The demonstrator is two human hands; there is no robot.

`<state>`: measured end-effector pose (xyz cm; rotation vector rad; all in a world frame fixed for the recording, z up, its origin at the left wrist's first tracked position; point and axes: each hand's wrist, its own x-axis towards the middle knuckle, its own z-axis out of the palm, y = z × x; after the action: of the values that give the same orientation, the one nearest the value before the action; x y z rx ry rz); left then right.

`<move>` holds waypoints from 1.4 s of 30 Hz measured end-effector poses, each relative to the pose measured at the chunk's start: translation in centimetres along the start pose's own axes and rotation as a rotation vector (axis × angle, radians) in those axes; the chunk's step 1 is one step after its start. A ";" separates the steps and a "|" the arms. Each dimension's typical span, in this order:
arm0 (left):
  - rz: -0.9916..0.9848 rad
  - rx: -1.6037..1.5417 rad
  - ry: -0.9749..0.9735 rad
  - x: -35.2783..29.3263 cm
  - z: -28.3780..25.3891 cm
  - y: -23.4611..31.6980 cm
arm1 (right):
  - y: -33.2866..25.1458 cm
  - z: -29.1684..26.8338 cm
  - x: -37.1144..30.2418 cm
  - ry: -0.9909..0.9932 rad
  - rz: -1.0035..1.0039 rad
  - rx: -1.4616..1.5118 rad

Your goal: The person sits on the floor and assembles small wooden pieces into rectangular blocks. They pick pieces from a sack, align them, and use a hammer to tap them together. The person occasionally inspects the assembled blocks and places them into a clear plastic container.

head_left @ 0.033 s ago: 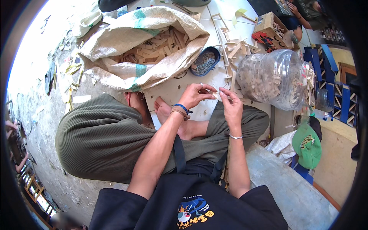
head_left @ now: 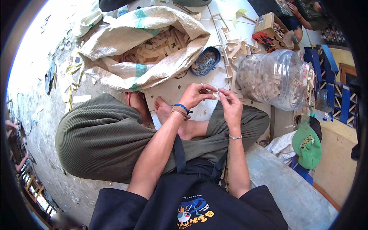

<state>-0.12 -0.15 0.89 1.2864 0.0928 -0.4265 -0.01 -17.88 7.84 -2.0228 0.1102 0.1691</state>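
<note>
Above my crossed legs, my left hand and my right hand meet fingertip to fingertip. Between them they pinch a small pale piece, perhaps wood; most of it is covered by the fingers, so its exact kind cannot be made out. Just beyond my hands stands a blue oval tray of thin metal pins or nails. A big woven sack, rolled open at the top, holds many small flat wood pieces at the far left of my hands.
A large clear plastic jar lies on its side at the right, with small wooden frames beside it. Farther off is a cardboard box of small pieces, near another person's hand. A green cap hangs at the right.
</note>
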 end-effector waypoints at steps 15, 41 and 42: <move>0.020 0.013 0.045 0.2 0.2 -0.3 | -1.2 0.0 -0.1 -0.054 -0.401 -0.553; 0.047 -0.019 -0.001 0.1 0.0 0.3 | -1.2 -0.2 -0.1 -0.138 -0.488 -0.697; 0.051 -0.042 -0.002 0.1 0.1 0.2 | -1.2 -0.1 -0.1 -0.136 -0.501 -0.697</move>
<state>0.07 -0.21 1.09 1.2448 0.0672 -0.3804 0.09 -17.46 8.99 -2.6429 -0.6170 0.0207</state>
